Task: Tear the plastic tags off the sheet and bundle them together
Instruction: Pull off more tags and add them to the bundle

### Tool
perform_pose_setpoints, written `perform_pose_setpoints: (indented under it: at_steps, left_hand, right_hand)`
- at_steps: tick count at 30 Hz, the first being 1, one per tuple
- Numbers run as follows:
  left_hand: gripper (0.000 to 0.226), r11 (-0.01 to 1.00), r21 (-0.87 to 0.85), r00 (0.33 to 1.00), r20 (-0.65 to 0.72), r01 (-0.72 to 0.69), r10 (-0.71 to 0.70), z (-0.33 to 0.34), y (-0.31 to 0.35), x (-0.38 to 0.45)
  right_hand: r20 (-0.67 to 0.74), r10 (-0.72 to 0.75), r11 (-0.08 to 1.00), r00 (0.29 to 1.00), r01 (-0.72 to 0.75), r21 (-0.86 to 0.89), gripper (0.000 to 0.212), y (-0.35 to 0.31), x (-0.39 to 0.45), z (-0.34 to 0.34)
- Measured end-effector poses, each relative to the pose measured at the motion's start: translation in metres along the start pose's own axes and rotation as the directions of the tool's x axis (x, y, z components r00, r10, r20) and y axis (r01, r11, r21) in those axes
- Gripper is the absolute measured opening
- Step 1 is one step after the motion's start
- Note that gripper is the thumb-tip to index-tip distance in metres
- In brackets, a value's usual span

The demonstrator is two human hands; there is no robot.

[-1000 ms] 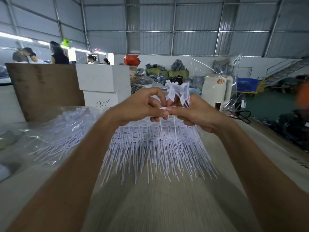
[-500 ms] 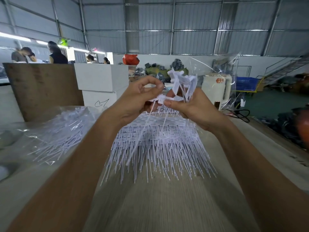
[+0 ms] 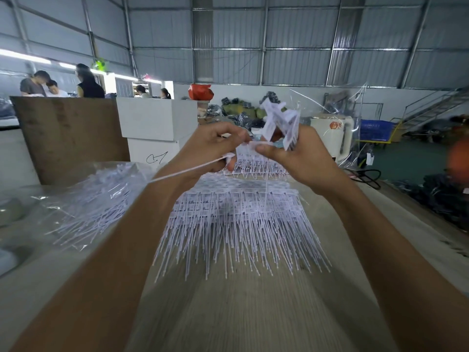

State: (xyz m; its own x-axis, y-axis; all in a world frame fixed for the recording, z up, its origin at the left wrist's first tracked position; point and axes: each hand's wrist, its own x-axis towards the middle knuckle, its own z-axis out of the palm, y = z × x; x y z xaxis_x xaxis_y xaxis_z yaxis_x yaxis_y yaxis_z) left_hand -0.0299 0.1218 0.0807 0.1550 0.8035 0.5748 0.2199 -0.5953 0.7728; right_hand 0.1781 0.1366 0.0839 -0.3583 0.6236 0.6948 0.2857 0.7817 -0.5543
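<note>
Above sheet [image 3: 236, 209]: left hand [image 3: 210, 146] now pinches freed tag [image 3: 187, 170], apparently; right hand [image 3: 299, 153] grips bundle [image 3: 281, 123].

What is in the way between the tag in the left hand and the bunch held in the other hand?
Nothing visible. The left hand pinches a loose tag whose thin tail trails off to the left. The right hand holds the bunch of torn tags upright, just beside it. Only open air lies between them; the sheet of tags lies below on the table.
</note>
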Motion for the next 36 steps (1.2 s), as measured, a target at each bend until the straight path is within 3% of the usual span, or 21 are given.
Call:
perform_pose_setpoints:
  at_steps: [5, 9, 12, 18, 21, 25, 26, 28, 30, 36]
  left_hand:
    - [0.013, 0.977, 0.162, 0.988, 0.083, -0.141, 0.129, 0.013, 0.002, -0.002]
    - [0.013, 0.976, 0.107, 0.981, -0.028, -0.188, 0.192, 0.016, 0.005, 0.002]
    - [0.013, 0.98, 0.043, 0.974, -0.112, -0.194, 0.197, 0.017, 0.005, 0.004]
    - [0.019, 0.958, 0.2, 0.938, -0.237, -0.207, 0.253, 0.022, 0.002, 0.007]
    - [0.018, 0.922, 0.308, 0.926, -0.217, -0.234, 0.308, 0.028, 0.0, 0.006]
    - [0.016, 0.905, 0.362, 0.912, -0.251, -0.223, 0.325, 0.036, -0.006, 0.007]
    - [0.014, 0.923, 0.325, 0.915, -0.271, -0.206, 0.299, 0.036, -0.007, 0.008]
    - [0.011, 0.956, 0.25, 0.923, -0.309, -0.154, 0.23, 0.034, -0.01, 0.01]
    - [0.01, 0.976, 0.187, 0.923, -0.343, -0.115, 0.175, 0.031, -0.013, 0.012]
    - [0.01, 0.976, 0.186, 0.932, -0.321, -0.114, 0.17, 0.032, -0.018, 0.012]
  right_hand:
    - [0.004, 0.035, 0.967, 0.999, -0.035, 0.254, 0.013, 0.006, -0.004, 0.001]
    - [0.133, 0.204, 0.9, 0.97, -0.24, 0.364, 0.029, 0.021, -0.006, -0.002]
    - [0.251, 0.238, 0.905, 0.938, -0.308, 0.294, 0.019, 0.029, -0.011, 0.007]
    - [0.116, 0.402, 0.796, 0.908, -0.409, 0.446, 0.043, 0.03, -0.012, 0.034]
    - [0.201, 0.364, 0.793, 0.909, -0.416, 0.444, 0.045, 0.029, -0.017, 0.043]
    - [0.367, 0.31, 0.605, 0.877, -0.48, 0.635, 0.041, 0.025, -0.02, 0.052]
    - [0.333, 0.314, 0.634, 0.889, -0.457, 0.623, 0.039, 0.024, -0.02, 0.055]
    - [0.152, 0.326, 0.798, 0.933, -0.358, 0.484, 0.038, 0.024, -0.018, 0.06]
    - [0.025, 0.33, 0.865, 0.944, -0.313, 0.392, 0.04, 0.023, -0.016, 0.061]
    - [0.208, 0.357, 0.712, 0.911, -0.409, 0.571, 0.037, 0.02, -0.019, 0.065]
